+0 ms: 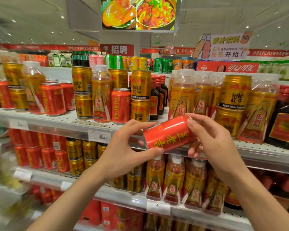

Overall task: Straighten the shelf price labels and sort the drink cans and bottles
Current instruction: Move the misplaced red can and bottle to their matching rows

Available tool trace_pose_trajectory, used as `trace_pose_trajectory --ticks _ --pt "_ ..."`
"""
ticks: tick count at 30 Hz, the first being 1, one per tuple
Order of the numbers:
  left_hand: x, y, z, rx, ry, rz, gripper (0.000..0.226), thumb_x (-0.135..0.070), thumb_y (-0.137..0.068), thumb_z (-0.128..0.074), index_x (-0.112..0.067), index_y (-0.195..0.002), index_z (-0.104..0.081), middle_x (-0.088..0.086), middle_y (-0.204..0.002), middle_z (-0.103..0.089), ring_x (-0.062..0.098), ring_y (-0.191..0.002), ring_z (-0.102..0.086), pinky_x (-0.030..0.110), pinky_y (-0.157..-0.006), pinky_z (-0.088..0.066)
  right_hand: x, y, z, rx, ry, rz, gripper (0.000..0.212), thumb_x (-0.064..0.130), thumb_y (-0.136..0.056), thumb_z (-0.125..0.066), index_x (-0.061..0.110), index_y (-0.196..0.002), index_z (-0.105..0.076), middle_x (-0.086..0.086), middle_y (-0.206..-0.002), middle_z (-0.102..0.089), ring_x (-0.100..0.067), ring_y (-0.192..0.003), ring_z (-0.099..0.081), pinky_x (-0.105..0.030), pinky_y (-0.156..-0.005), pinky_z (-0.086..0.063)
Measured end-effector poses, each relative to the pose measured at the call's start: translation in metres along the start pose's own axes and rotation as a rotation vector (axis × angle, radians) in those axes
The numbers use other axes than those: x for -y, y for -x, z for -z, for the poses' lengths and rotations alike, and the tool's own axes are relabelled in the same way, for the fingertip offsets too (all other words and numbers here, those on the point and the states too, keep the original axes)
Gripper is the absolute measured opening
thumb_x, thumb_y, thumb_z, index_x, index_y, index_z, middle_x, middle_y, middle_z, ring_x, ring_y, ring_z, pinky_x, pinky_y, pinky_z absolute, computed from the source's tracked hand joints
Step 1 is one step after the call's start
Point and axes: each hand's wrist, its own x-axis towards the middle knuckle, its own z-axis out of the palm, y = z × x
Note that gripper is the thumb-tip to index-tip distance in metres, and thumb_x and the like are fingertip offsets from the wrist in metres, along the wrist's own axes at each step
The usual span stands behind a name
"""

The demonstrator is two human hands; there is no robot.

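Note:
A red drink can with yellow characters lies tilted on its side in front of the upper shelf edge, held at both ends. My left hand pinches its lower left end, and my right hand grips its upper right end. Behind it, on the upper shelf, stand mixed gold cans, another red can and orange bottles. A price label sits in the shelf's front rail, left of my left hand.
Wrapped packs of orange bottles and dark bottles fill the upper shelf's right side. Lower shelves hold more red cans, gold cans and bottles. Other labels sit on the lower rails. Signs hang overhead.

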Motion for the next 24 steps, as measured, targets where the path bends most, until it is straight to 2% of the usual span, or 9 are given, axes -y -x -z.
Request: trace_pose_trajectory --ticks 6,11,18,20,22,24 --pt "0.008 0.007 0.027 -0.013 -0.013 0.011 0.067 -0.046 -0.074 -0.084 -0.036 -0.136 -0.062 -0.016 -0.129 -0.06 0.003 -0.119 -0.062 0.013 -0.086 -0.055 0.0 -0.005 -0.029 0.01 -0.01 0.01 0.032 0.041 -0.094 -0.062 0.032 -0.124 -0.066 0.003 -0.105 -0.07 -0.023 -0.054 -0.065 -0.025 -0.046 -0.054" --pt "0.03 0.007 0.061 -0.022 -0.019 -0.003 0.063 -0.035 -0.078 -0.088 -0.035 -0.136 -0.063 -0.015 -0.125 -0.061 0.007 -0.119 -0.063 0.022 -0.091 -0.059 0.005 -0.012 -0.067 0.002 -0.006 0.02 0.031 0.04 -0.094 -0.063 0.03 -0.122 -0.067 -0.003 -0.11 -0.068 -0.022 -0.051 -0.063 -0.026 -0.045 -0.052" --pt "0.084 0.016 0.142 0.006 0.022 -0.041 0.061 -0.038 -0.076 -0.089 -0.035 -0.132 -0.065 -0.013 -0.123 -0.061 0.005 -0.115 -0.064 0.02 -0.09 -0.058 0.01 -0.018 -0.162 -0.052 -0.006 0.006 0.037 0.043 -0.088 -0.064 0.028 -0.121 -0.069 -0.006 -0.104 -0.068 -0.023 -0.051 -0.062 -0.025 -0.044 -0.049" --pt "0.102 0.019 0.174 0.016 0.041 -0.037 0.059 -0.037 -0.076 -0.089 -0.035 -0.13 -0.067 -0.011 -0.121 -0.063 0.005 -0.112 -0.065 0.016 -0.087 -0.056 0.011 -0.022 -0.201 -0.078 -0.011 -0.011 0.041 0.045 -0.086 -0.065 0.027 -0.123 -0.069 -0.005 -0.093 -0.069 -0.022 -0.05 -0.059 -0.024 -0.043 -0.047" --pt "0.118 0.023 0.207 0.024 0.06 -0.031 0.056 -0.034 -0.076 -0.089 -0.034 -0.128 -0.068 -0.009 -0.119 -0.065 0.003 -0.11 -0.066 0.01 -0.084 -0.052 0.012 -0.027 -0.241 -0.098 -0.005 -0.021 0.05 0.05 -0.081 -0.064 0.024 -0.124 -0.069 0.001 -0.07 -0.066 -0.018 -0.047 -0.056 -0.023 -0.043 -0.043" --pt "0.135 0.028 0.238 0.024 0.081 -0.023 0.054 -0.029 -0.076 -0.09 -0.034 -0.125 -0.07 -0.009 -0.117 -0.067 0.001 -0.107 -0.068 0.007 -0.083 -0.051 0.013 -0.031 -0.277 -0.092 0.013 -0.021 0.048 0.05 -0.081 -0.063 0.024 -0.12 -0.071 0.009 -0.058 -0.062 -0.015 -0.047 -0.054 -0.022 -0.043 -0.042"
